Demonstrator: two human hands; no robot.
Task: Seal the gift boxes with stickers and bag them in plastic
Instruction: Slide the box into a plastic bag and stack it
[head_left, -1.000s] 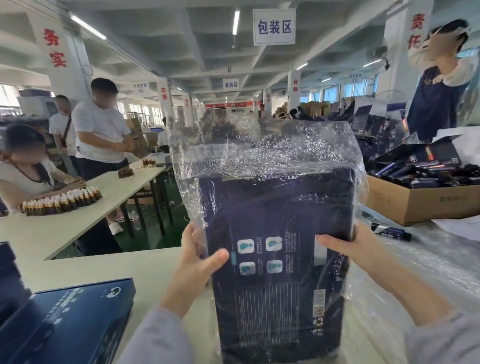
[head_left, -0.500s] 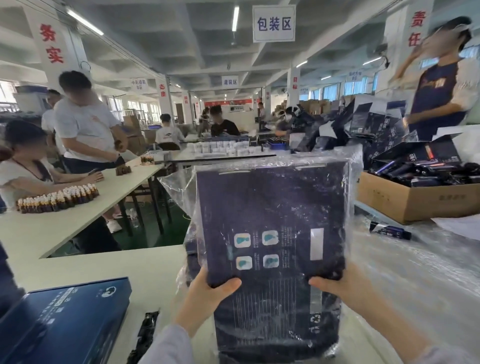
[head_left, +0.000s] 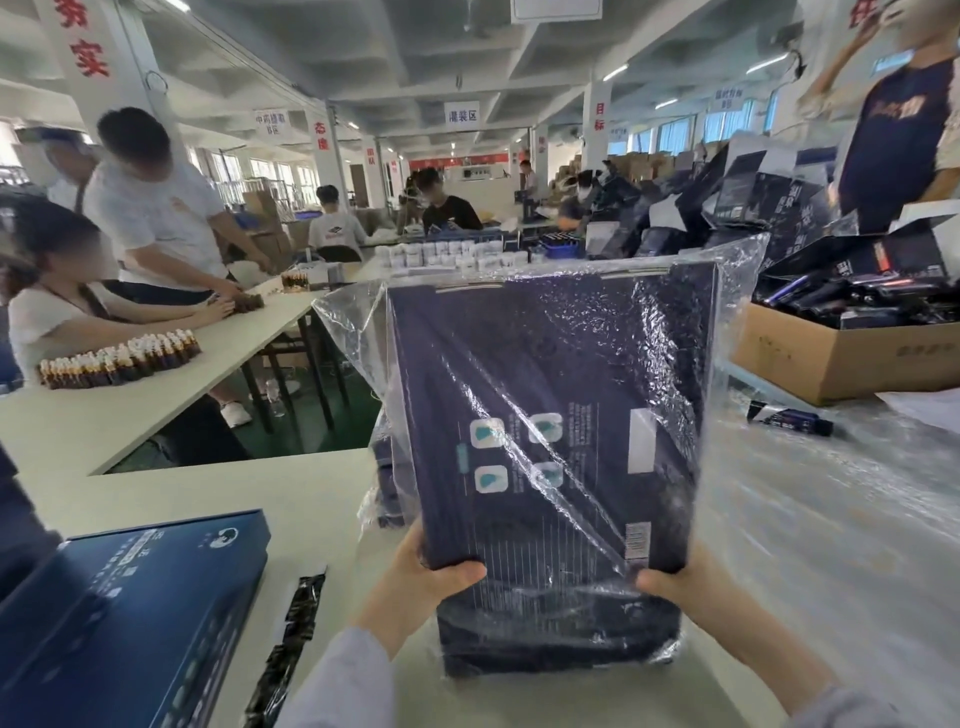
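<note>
Both hands, left hand (head_left: 421, 577) and right hand (head_left: 675, 582), clamp the bagged gift box (head_left: 550, 415) at 6 o'clock; bagging step; next, fold the plastic bag (head_left: 737, 270) overhang at 12 o'clock.

Bare bench (head_left: 218, 493) open left of left grip (head_left: 421, 577); blue box (head_left: 130, 613), black strip (head_left: 296, 618) block lower left. Cardboard carton (head_left: 831, 358) beyond right grip (head_left: 685, 587).

A white table (head_left: 311, 499) carries a blue box (head_left: 130, 613) at its near left edge, a black strip (head_left: 291, 634) just beside it, a stack of bagged boxes (head_left: 558, 639) mid-table, and a cardboard carton (head_left: 841, 358) at the far right corner, with a dark packet (head_left: 789, 415) near it.
</note>
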